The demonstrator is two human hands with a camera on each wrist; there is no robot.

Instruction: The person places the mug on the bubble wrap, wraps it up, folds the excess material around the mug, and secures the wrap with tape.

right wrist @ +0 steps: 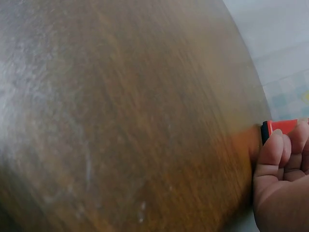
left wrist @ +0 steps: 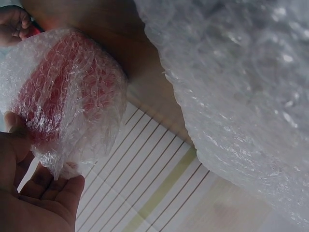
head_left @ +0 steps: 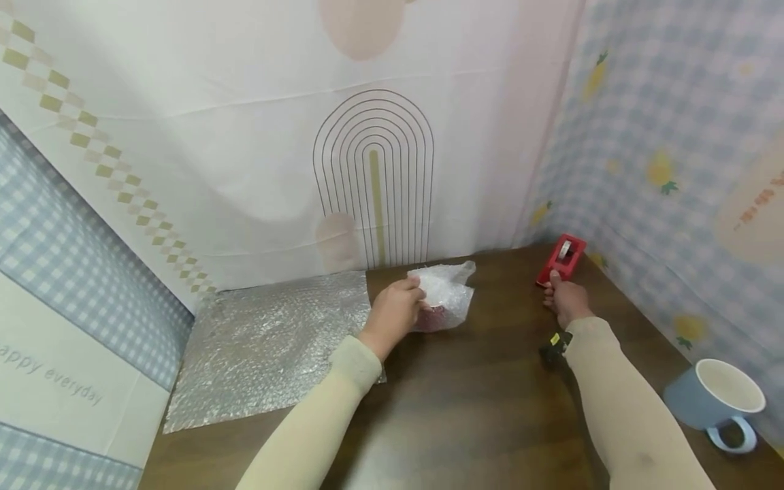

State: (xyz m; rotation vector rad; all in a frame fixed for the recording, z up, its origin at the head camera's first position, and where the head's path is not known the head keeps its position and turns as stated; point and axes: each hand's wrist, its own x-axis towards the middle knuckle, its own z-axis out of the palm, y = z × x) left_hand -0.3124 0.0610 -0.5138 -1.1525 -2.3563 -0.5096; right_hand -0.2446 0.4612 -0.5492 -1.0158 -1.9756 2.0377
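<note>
A bundle of bubble wrap [head_left: 444, 296] around something red sits near the back of the table. My left hand [head_left: 395, 309] holds its left side, with thumb and fingers gripping the gathered plastic in the left wrist view. The wrapped thing's shape is blurred by the film, though red shows through the wrapping [left wrist: 72, 92]. At the back right, my right hand [head_left: 566, 299] grips the near end of a red tape dispenser [head_left: 565, 257], thumb against it and fingers curled. Only a red edge of the dispenser [right wrist: 285, 126] shows past the fingers in the right wrist view.
A flat sheet of bubble wrap [head_left: 269, 347] covers the table's left side, beside my left forearm. A light blue mug [head_left: 692, 395] stands at the right edge, near my right sleeve. Patterned cloth [head_left: 257, 170] hangs behind the brown table [head_left: 465, 408] and on both sides.
</note>
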